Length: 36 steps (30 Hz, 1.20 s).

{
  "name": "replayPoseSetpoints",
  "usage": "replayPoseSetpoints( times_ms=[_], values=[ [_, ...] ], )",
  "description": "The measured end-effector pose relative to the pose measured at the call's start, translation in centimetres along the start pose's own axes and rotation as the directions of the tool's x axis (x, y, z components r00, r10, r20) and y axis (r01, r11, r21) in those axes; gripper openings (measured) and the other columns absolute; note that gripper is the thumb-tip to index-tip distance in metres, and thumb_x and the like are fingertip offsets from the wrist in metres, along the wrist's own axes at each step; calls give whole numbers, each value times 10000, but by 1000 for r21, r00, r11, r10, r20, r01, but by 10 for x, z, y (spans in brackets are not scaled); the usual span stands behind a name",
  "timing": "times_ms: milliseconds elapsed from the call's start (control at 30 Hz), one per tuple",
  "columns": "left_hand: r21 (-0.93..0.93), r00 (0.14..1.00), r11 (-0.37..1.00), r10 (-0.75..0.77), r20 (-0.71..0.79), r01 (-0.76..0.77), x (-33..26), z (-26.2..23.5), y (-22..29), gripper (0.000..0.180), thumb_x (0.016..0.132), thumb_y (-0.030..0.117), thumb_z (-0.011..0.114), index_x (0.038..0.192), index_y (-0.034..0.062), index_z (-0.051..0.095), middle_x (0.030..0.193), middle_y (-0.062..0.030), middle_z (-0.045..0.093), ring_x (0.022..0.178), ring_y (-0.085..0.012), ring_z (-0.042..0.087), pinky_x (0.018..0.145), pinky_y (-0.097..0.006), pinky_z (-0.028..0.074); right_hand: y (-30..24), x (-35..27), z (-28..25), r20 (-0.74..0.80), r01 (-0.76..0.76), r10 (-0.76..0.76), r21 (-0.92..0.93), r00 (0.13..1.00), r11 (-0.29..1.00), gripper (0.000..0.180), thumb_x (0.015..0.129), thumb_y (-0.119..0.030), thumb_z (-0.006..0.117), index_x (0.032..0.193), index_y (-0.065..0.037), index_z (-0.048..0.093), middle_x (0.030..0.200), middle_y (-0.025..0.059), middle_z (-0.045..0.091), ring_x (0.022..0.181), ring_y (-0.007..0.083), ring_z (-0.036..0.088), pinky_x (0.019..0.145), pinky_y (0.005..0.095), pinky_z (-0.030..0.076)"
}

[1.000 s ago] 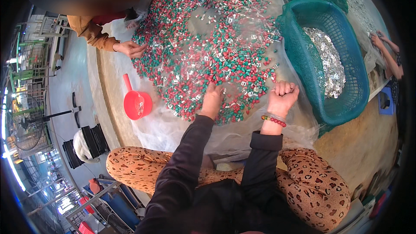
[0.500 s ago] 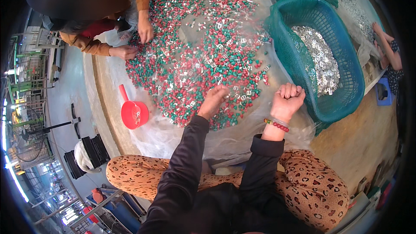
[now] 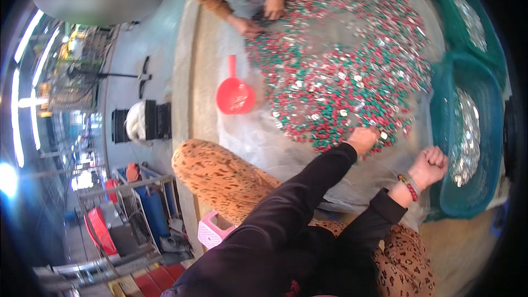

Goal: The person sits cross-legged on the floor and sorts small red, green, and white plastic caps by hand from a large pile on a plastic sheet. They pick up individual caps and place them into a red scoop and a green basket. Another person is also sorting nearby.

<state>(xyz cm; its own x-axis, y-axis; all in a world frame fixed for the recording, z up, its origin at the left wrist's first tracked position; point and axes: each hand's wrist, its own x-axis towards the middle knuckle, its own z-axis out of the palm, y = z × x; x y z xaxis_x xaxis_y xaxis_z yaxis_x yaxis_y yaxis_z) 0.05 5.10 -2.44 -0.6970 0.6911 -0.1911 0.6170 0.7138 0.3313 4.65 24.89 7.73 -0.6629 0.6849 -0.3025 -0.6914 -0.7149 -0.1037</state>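
While the left hand (image 3: 363,139) rests closed on the near edge of the red, green and silver pieces (image 3: 341,60), the right hand (image 3: 430,166), fisted, hovers beside the green basket (image 3: 440,104) holding silver pieces, most of the heap remaining unsorted.

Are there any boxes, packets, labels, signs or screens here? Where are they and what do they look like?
No boxes, labels, signs or screens show clearly.
Small wrapped pieces: heaped on a clear plastic sheet, red, green and silver.
Left hand: on the heap's near edge.
Right hand: fisted beside a teal basket of silver pieces.
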Motion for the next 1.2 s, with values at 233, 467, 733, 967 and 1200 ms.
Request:
replayPoseSetpoints(
  times_ms=[233,467,733,967,1200],
  values=[
    [17,985,991,135,-111,-134,-18,7,0,262,818,102,525,1073,60,569,970,-124,568,803,-260,656,614,-374,535,31,-7,10,-112,58,-80,-188,990,980,279,869,-137,418,604,-135,333,507,-26,228,407,99,174,387,265,167],
    [-591,952,781,-299,-67,204,-20,-21,-33,175,813,160,558,929,34,591,797,-101,620,695,-234,641,598,-355,513,61,-12,6,-25,-255,256,-234,966,938,249,889,-130,487,662,-126,386,543,-35,287,450,86,242,416,251,226],
    [-955,944,-214,-300,-137,-206,-69,-147,-71,88,795,13,518,859,73,505,895,-38,554,850,-149,574,716,-297,466,146,-65,-78,-220,-787,760,-269,612,556,463,975,-292,434,1303,34,418,1310,178,466,1259,328,416,1088,470,324],
    [-499,762,860,-254,-596,-104,-89,-146,-16,204,834,155,583,1006,60,636,1133,-26,584,1102,-188,523,936,-401,401,174,-95,-50,-37,-530,697,-678,716,509,481,978,-337,440,1326,-8,397,1307,123,477,1177,214,495,983,358,423],
    [-475,790,-811,-521,322,-342,-103,-118,-53,504,980,483,331,1175,61,524,1223,-108,540,1148,-251,494,981,-453,387,222,-116,11,-59,-235,606,-948,794,215,394,985,-340,436,692,-82,494,581,14,461,497,115,431,444,263,337]
  ],
)
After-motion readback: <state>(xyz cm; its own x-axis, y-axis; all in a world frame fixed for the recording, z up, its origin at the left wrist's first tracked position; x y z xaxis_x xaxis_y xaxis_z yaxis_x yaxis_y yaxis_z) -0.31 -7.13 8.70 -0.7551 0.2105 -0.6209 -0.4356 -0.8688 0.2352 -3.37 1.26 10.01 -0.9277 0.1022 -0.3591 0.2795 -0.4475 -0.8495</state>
